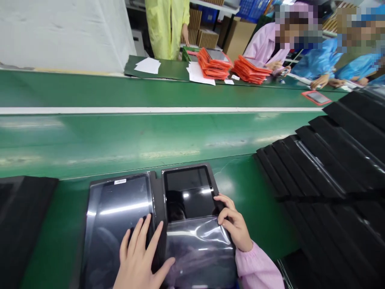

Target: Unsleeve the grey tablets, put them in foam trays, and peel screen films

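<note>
Two dark flat panels lie side by side on a black folder-like sheet. The left panel (120,228) has a small white label near its top edge. Clear film (200,245) covers the lower part of the right panel (189,188), whose glossy upper part is bare. My left hand (142,253) rests with fingers spread over the inner edge of the left panel, its thumb by the film. At the right panel's right edge, my right hand (234,224) pinches the film's upper right corner between thumb and fingers.
Overlapping black folders (315,160) fill the right side, and another black folder (27,216) lies at the left. Beyond the green conveyor (105,136) are stacks of orange-framed pieces (213,66), white papers (148,65) and several people at work. One orange-framed piece (317,97) lies apart.
</note>
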A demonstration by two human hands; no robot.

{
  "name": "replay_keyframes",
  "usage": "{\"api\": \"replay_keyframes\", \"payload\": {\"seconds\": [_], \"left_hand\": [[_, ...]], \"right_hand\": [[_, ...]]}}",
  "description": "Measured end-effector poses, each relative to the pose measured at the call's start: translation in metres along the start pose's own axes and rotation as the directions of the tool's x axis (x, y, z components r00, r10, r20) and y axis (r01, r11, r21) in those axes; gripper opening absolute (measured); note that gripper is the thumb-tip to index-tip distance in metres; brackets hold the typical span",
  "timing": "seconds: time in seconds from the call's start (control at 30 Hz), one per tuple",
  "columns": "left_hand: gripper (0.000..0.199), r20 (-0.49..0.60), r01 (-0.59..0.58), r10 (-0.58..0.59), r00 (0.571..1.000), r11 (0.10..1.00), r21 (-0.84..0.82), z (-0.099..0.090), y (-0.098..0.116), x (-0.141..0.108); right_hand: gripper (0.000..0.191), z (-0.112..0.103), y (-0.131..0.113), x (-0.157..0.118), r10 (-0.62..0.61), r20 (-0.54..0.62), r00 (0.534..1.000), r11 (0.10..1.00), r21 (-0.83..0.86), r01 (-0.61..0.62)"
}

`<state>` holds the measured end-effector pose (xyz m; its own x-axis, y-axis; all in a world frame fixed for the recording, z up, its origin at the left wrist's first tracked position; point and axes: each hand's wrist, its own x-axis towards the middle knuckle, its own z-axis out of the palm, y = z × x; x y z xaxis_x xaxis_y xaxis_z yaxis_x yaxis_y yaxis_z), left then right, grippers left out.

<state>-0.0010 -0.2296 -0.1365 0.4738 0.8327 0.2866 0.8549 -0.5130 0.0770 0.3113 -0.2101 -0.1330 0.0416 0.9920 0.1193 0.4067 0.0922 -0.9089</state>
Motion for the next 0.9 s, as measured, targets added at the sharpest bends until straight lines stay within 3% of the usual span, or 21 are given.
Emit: {"api": "replay_keyframes", "payload": {"seconds": [0.23, 0.37, 0.53, 0.77, 0.9], "left_hand": [[0.083, 0.047, 0.081, -0.081, 0.996, 0.997, 0.016, -0.010, 0.003, 0.008], [0.084, 0.083, 0.082, -0.083, 0.993, 0.997, 0.006, -0.013, 0.003, 0.011], [0.080, 0.104, 0.080, -0.079, 0.991, 0.997, -0.008, -0.014, 0.005, 0.013], [0.079, 0.137, 0.110, -0.106, 0.985, 0.994, -0.023, -0.016, 0.006, 0.011], [0.078, 0.148, 0.107, -0.098, 0.984, 0.993, -0.051, -0.017, 0.004, 0.012]], "right_hand": [[0.030, -0.007, 0.015, 0.003, 0.023, -0.026, 0.999, 0.999, 0.046, -0.022], [0.029, -0.013, 0.015, 0.001, -0.009, 0.064, 0.998, 0.998, -0.060, 0.013], [0.015, -0.013, 0.008, -0.004, -0.136, 0.115, 0.984, 0.973, -0.173, 0.155], [0.026, 0.002, 0.010, -0.008, -0.227, -0.063, 0.972, 0.973, -0.044, 0.224], [0.030, -0.002, 0.011, -0.004, -0.322, 0.034, 0.946, 0.936, -0.137, 0.323]]}}
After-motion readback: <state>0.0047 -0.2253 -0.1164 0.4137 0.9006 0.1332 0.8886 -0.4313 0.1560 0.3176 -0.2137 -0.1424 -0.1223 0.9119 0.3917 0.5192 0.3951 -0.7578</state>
